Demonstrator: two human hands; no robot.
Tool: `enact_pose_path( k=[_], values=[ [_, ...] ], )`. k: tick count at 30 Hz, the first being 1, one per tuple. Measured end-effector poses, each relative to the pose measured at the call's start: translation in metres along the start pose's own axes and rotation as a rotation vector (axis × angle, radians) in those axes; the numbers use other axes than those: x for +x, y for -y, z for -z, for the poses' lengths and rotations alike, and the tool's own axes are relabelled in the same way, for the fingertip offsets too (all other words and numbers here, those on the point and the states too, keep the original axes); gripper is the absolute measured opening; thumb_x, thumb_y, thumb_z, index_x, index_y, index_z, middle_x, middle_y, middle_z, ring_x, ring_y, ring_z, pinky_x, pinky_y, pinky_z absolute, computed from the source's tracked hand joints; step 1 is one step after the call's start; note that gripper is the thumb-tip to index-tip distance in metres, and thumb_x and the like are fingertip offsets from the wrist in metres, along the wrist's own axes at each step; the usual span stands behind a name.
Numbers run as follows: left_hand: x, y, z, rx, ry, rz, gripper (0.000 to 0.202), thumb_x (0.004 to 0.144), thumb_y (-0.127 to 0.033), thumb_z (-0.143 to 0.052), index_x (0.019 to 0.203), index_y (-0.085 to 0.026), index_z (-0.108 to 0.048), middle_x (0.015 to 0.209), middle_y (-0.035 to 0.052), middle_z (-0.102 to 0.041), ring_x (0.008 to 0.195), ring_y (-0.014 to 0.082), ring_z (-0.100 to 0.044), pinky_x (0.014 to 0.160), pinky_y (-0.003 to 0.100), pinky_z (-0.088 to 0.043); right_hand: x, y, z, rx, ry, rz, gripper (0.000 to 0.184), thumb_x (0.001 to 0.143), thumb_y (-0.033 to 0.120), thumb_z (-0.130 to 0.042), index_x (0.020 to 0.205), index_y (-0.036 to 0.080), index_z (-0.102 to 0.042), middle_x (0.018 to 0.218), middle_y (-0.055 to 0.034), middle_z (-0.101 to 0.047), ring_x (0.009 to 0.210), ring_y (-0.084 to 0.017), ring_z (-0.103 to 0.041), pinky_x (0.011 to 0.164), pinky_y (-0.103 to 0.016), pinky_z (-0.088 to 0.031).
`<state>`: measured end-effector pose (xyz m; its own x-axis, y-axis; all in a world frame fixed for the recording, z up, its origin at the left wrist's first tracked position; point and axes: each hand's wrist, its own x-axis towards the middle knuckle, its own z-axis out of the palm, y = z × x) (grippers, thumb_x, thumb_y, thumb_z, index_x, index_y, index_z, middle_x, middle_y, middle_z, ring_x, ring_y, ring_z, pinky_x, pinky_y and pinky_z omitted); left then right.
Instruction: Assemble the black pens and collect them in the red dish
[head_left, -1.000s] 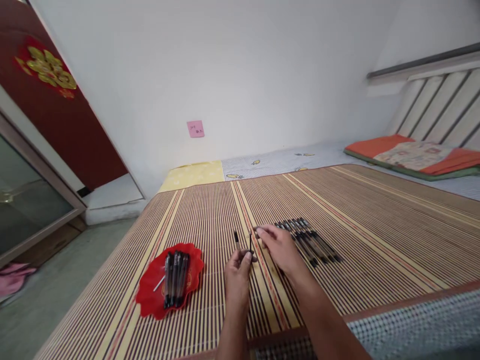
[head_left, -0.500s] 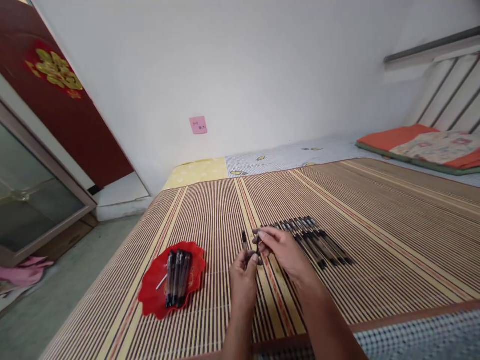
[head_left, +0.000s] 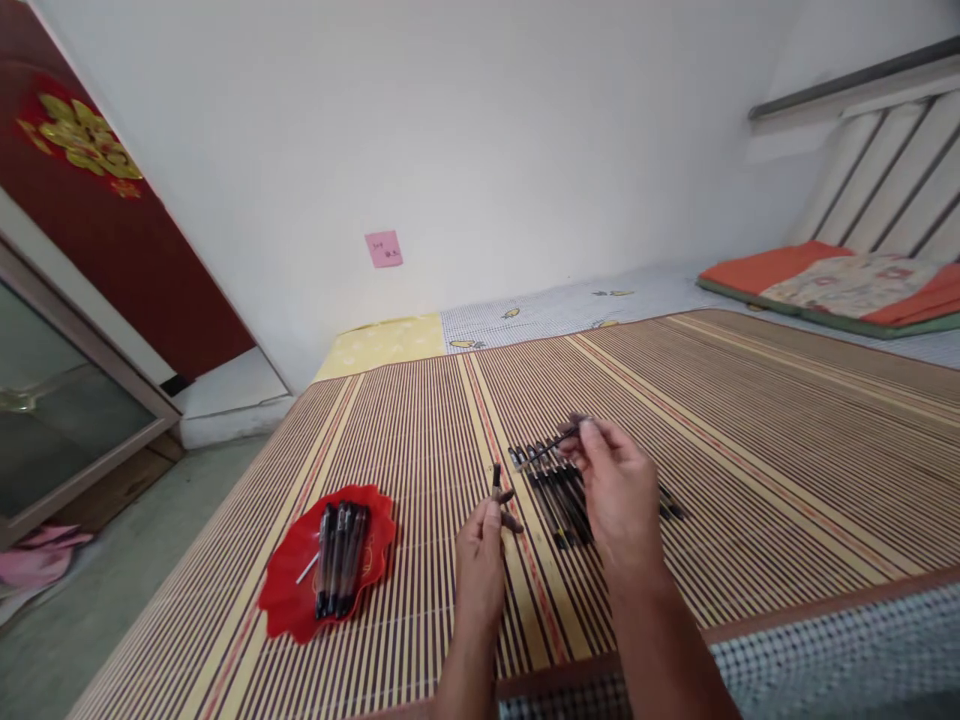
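My left hand is closed around a pen whose dark end sticks up above the fingers; the rest is hidden. In my right hand, pinched between thumb and fingers, is a thin dark pen refill with a pale tip pointing left. It slants over a row of black-ended pens lying side by side on the striped mat; my right hand hides part of that row. To the left, several similar pens lie bunched in a red scalloped dish, beside a thin white stick.
The striped mat covers the bed, with patterned sheet showing at the back. An orange folded cushion lies far right. A pink note is stuck on the white wall. A glass-panelled door stands left.
My right hand has moved right and up, away from my left hand, carrying the thin refill, now slanted instead of upright. My left hand stays closed on the pen. The view has shifted slightly.
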<state>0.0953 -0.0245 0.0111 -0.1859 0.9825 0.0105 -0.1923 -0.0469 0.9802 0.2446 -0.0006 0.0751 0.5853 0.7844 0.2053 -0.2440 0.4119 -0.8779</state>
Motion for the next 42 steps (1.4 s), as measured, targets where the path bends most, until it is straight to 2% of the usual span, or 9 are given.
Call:
enact_pose_path(
  k=[3, 6, 15, 22, 31, 38, 42],
  values=[
    [-0.001, -0.002, -0.001, 0.064, 0.120, -0.025, 0.034, 0.084, -0.047, -0.067, 0.100, -0.019, -0.078, 0.072, 0.0051, -0.065, 0.079, 0.0232, -0.062, 0.074, 0.028, -0.046, -0.003, 0.013, -0.001, 0.044, -0.050, 0.062, 0.025, 0.086, 0.041, -0.069, 0.093, 0.017, -0.068, 0.090, -0.0058, -0.073, 0.071, -0.013, -0.066, 0.065, -0.027, -0.049],
    [-0.002, -0.004, -0.001, 0.104, 0.149, -0.064, 0.035, 0.087, -0.044, -0.064, 0.107, -0.019, -0.078, 0.074, 0.0054, -0.065, 0.085, 0.0233, -0.063, 0.079, 0.029, -0.046, -0.005, 0.017, -0.004, 0.074, -0.045, 0.063, 0.022, 0.086, 0.038, -0.069, 0.092, 0.017, -0.068, 0.088, -0.0048, -0.072, 0.070, -0.012, -0.066, 0.064, -0.026, -0.049],
    [-0.003, -0.008, 0.000, 0.121, 0.173, -0.095, 0.031, 0.085, -0.042, -0.065, 0.102, -0.020, -0.078, 0.100, 0.0104, -0.073, 0.101, 0.0268, -0.064, 0.090, 0.033, -0.046, -0.003, 0.017, -0.003, 0.067, -0.014, 0.040, 0.025, 0.084, 0.040, -0.071, 0.093, 0.017, -0.068, 0.082, -0.0030, -0.071, 0.069, -0.013, -0.066, 0.068, -0.029, -0.052],
    [-0.003, -0.004, 0.001, 0.127, 0.138, -0.084, 0.031, 0.084, -0.042, -0.066, 0.103, -0.020, -0.078, 0.098, 0.0100, -0.074, 0.096, 0.0252, -0.065, 0.088, 0.033, -0.047, -0.002, 0.016, 0.000, 0.027, 0.014, 0.061, 0.026, 0.086, 0.041, -0.069, 0.094, 0.016, -0.068, 0.085, -0.0044, -0.072, 0.069, -0.013, -0.066, 0.067, -0.028, -0.052],
    [-0.002, -0.003, 0.005, 0.164, 0.176, -0.083, 0.033, 0.088, -0.044, -0.062, 0.107, -0.020, -0.075, 0.112, 0.0107, -0.074, 0.108, 0.0272, -0.064, 0.095, 0.037, -0.047, -0.003, 0.018, 0.001, 0.010, 0.042, 0.055, 0.023, 0.086, 0.040, -0.071, 0.094, 0.019, -0.070, 0.090, -0.0041, -0.073, 0.069, -0.013, -0.066, 0.067, -0.029, -0.054],
    [0.000, -0.005, 0.007, 0.162, 0.205, -0.128, 0.028, 0.087, -0.037, -0.065, 0.107, -0.021, -0.075, 0.111, 0.0093, -0.075, 0.110, 0.0262, -0.064, 0.098, 0.037, -0.046, 0.000, 0.018, 0.007, -0.108, 0.066, 0.090, 0.023, 0.087, 0.040, -0.070, 0.096, 0.019, -0.072, 0.081, -0.0024, -0.072, 0.067, -0.013, -0.066, 0.066, -0.027, -0.053],
    [-0.001, -0.005, 0.007, 0.157, 0.196, -0.120, 0.027, 0.086, -0.037, -0.066, 0.105, -0.020, -0.075, 0.108, 0.0095, -0.075, 0.105, 0.0260, -0.065, 0.095, 0.036, -0.047, 0.001, 0.019, 0.009, -0.146, 0.072, 0.094, 0.024, 0.087, 0.041, -0.069, 0.097, 0.019, -0.072, 0.079, -0.0026, -0.072, 0.067, -0.014, -0.067, 0.066, -0.029, -0.054]
  ],
)
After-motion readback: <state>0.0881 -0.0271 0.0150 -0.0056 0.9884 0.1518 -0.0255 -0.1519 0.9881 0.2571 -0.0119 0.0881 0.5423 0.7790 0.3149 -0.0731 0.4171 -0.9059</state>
